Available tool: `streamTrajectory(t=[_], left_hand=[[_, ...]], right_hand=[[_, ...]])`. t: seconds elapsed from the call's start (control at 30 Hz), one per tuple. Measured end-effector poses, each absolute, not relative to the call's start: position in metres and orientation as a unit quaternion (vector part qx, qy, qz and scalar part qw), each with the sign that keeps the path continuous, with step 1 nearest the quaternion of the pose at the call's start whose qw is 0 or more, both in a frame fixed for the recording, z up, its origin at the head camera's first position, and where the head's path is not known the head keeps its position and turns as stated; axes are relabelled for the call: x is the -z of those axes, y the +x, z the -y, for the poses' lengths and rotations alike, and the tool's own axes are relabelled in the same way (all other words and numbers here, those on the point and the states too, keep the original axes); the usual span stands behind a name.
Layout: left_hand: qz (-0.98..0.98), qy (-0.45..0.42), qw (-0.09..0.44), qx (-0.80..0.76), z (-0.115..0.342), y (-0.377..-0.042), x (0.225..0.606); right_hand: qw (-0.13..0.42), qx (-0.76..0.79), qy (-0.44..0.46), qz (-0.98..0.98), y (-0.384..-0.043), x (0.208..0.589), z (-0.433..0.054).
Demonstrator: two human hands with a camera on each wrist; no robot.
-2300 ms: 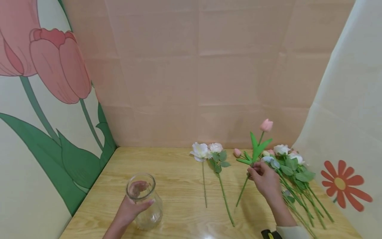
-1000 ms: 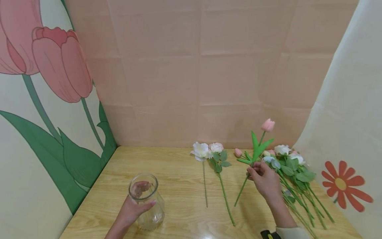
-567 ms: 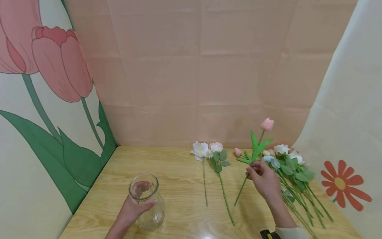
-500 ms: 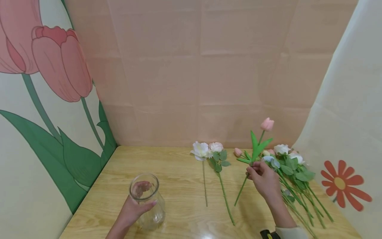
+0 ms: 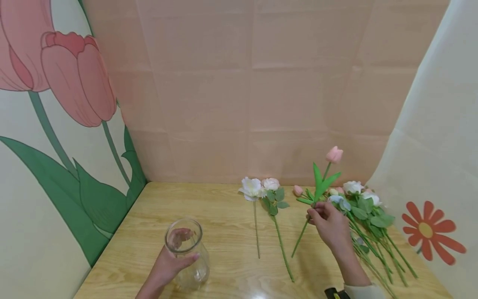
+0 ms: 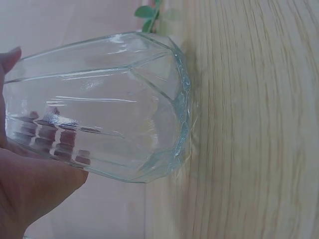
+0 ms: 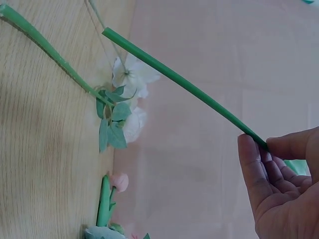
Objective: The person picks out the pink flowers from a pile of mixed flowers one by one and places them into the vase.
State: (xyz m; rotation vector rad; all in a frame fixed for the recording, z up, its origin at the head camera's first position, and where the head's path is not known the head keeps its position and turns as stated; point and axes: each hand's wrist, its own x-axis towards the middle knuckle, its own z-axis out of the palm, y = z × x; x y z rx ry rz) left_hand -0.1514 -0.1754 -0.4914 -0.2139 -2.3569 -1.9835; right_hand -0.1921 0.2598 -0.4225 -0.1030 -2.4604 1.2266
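Observation:
A clear glass vase (image 5: 198,270) with faceted sides stands on the wooden table at the left, with no flowers in it. My left hand (image 5: 166,263) grips it just below the rim, thumb on the near side and fingers behind the glass. My right hand (image 5: 330,226) pinches a pink tulip (image 5: 334,155) by its green stem, below the leaves. The tulip is held upright with a slight lean, bloom at the top. In the right wrist view the bare lower stem (image 7: 179,82) sticks out from between thumb and fingertips, raised off the table.
A white flower (image 5: 251,189) and a pale rose (image 5: 270,185) lie side by side mid-table. Right of the tulip lies a pile of flowers (image 5: 367,207) with crossing stems, and another tulip bud (image 5: 297,190) by its left side. A pink backdrop (image 5: 201,104) rises behind the table.
The vase and my left hand have shifted slightly to the right. My right hand keeps its pinch on the tulip and has barely moved.

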Motion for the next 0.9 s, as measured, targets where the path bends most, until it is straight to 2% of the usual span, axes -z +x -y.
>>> streamTrajectory(t=[0.6,0.9], left_hand=[[0.763,-0.051,-0.001,0.645,0.165,-0.144,0.490],[0.762,-0.072,0.004,0.643,0.159,-0.143,0.490]], right_hand=[[0.210,-0.447,-0.022,0.869,-0.189,0.417,-0.252],[0.218,-0.460,-0.019,0.861,-0.185,0.412,-0.245]])
